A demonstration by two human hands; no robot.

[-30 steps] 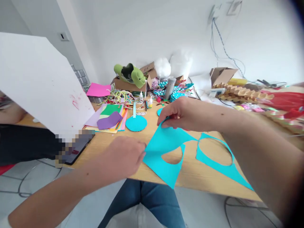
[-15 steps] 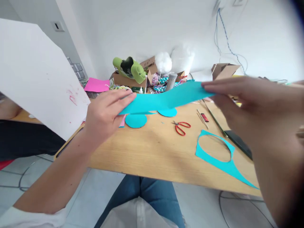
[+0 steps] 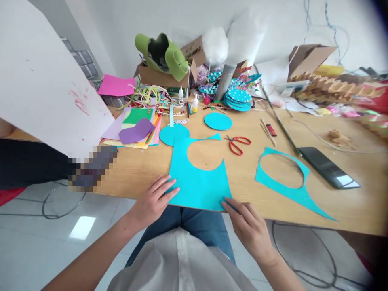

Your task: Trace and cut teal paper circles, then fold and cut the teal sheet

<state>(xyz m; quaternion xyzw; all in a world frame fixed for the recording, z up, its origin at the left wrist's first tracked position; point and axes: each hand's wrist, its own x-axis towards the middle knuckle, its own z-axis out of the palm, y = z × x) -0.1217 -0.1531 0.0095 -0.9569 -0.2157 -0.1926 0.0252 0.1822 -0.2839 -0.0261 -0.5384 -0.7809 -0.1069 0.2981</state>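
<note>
A pale wooden tabletop [image 3: 242, 182] spans the scene. A large white board [image 3: 39, 81] leans at its left end. Against the wall stands a hazy white plastic bag [image 3: 245, 36], its contents too blurred to make out. Beside it, a cardboard box [image 3: 160, 76] with raised flaps carries a green roll [image 3: 176, 60] that rises well out of its top. Another cardboard box [image 3: 312, 60], flaps up, sits toward the right; its inside is hidden.

The blue sheet [image 3: 197, 188] lies flat at the near edge, a round bite cut from its far side. The left hand [image 3: 153, 206] rests on its left edge, fingers extended and slightly spread. The right hand [image 3: 250, 226] touches the near right corner with its fingers bent; whether they pinch it, I cannot tell.

Well right of that hand lies a blue offcut [image 3: 291, 196] with an oval hole, then a dark phone [image 3: 329, 165]. One blue disc [image 3: 218, 121] lies beyond the sheet, near red-handled scissors [image 3: 233, 141]. Smallest are two glue bottles: a white-capped one [image 3: 181, 93] and a yellow-labelled one [image 3: 195, 106].
</note>
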